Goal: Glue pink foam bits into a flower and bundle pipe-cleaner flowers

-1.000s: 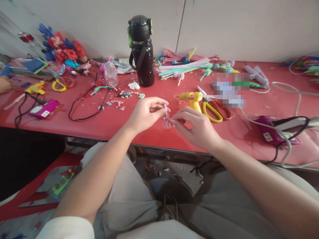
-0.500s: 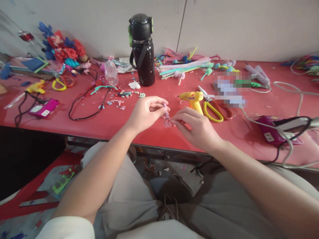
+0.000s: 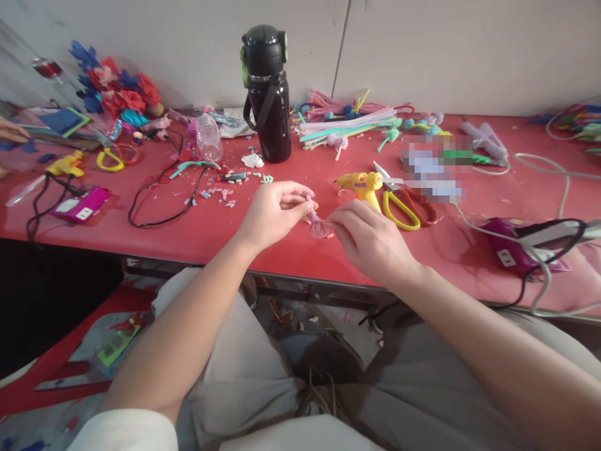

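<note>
Over the front of the red table, my left hand (image 3: pixel 277 210) pinches the lilac upper end of a small pink flower-like craft piece (image 3: pixel 320 228). Its pink lower part fans out below the fingertips and looks soft and partly see-through. At the right edge of that part, my right hand (image 3: pixel 370 235) has thumb and fingers pressed together. Just behind my right hand lie a yellow glue gun (image 3: pixel 360 183) and scissors (image 3: pixel 401 210) with yellow and red handles.
A black flask (image 3: pixel 270 103) stands behind the hands. Pipe cleaners (image 3: pixel 347 128), a clear plastic bottle (image 3: pixel 209 139) and scraps litter the back. Purple boxes (image 3: pixel 82 203) with cables sit on both sides. At the far left edge, another person's hand (image 3: pixel 13 131) shows.
My right hand has shifted slightly right, and the pink part of the piece looks more spread. My left hand stays almost still. Another person's hand has come in at far left.
</note>
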### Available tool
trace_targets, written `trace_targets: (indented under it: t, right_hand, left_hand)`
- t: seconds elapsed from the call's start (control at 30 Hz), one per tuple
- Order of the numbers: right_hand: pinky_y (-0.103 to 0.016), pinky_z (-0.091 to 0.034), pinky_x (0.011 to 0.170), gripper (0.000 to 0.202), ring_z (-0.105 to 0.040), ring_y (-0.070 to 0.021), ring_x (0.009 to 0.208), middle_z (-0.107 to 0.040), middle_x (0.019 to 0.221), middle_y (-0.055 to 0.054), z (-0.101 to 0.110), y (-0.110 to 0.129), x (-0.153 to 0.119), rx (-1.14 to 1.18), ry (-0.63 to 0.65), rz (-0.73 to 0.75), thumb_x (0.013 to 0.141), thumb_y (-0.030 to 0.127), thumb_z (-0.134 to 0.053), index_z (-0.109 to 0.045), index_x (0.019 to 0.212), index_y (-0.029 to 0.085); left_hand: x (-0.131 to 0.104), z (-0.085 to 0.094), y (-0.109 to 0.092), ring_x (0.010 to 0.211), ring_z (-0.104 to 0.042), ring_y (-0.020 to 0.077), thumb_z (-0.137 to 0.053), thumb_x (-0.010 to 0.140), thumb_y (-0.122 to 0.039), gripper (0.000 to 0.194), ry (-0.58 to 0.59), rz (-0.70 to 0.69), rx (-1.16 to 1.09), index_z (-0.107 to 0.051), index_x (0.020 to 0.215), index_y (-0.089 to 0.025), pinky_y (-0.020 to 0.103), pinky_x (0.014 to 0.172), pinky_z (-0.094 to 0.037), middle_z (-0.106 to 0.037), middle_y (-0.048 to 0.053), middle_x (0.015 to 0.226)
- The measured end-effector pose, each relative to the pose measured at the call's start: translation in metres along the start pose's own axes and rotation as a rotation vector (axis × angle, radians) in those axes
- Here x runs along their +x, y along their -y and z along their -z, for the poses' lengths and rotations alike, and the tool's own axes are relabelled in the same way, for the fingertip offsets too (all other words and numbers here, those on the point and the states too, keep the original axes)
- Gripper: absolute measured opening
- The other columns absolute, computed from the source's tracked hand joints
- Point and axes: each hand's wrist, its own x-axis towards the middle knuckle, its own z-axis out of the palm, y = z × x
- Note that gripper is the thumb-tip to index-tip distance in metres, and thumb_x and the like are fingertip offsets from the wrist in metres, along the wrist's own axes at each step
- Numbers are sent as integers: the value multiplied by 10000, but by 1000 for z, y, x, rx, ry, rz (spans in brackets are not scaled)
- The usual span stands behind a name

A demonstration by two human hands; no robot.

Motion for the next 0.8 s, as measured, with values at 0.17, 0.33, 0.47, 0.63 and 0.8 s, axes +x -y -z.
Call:
trace_targets:
  t: [0.17, 0.33, 0.47, 0.63, 0.8]
  right_hand:
    - [-364, -524, 731, 164, -654, -224, 821, -702, 899, -80, 0, -3, 2, 109, -47, -99, 1022, 177, -524, -661, 940, 218]
    - [-354, -515, 711, 146, -643, -214, 792, -690, 877, -66, 0, -3, 2, 112, -51, -134, 1006, 173, -531, -649, 933, 216]
    - [-361, -522, 733, 174, -648, -225, 830, -691, 907, -82, -1, -2, 1, 70, -35, -87, 1029, 181, -507, -654, 943, 215]
    - [-381, -522, 763, 230, -623, -237, 843, -686, 941, -109, -2, -1, 0, -20, -12, 40, 1035, 108, -459, -658, 958, 194]
    - [-373, -505, 718, 258, -588, -241, 833, -669, 943, -115, -1, -1, -2, -62, 20, 93, 1003, 34, -435, -650, 988, 176]
  left_hand:
    - [0, 1, -1, 820, -802, 217, -804, 814, -227, 173, 9, -18, 9, -733, 943, -137, 326, 795, -658, -826, 108, 899]
    - [0, -1, -2, 798, -798, 202, -815, 812, -231, 173, 1, -9, 20, -732, 938, -146, 322, 812, -655, -828, 97, 910]
    - [0, -1, -2, 775, -797, 195, -786, 822, -188, 127, 3, -25, 4, -735, 927, -139, 312, 790, -654, -825, 90, 875]
    - [0, -1, -1, 782, -802, 208, -781, 812, -178, 120, -12, -4, 3, -738, 914, -134, 318, 779, -660, -821, 90, 846]
    - [-1, -1, -2, 808, -807, 227, -804, 790, -203, 152, -17, 30, -1, -736, 908, -135, 342, 794, -670, -818, 92, 835]
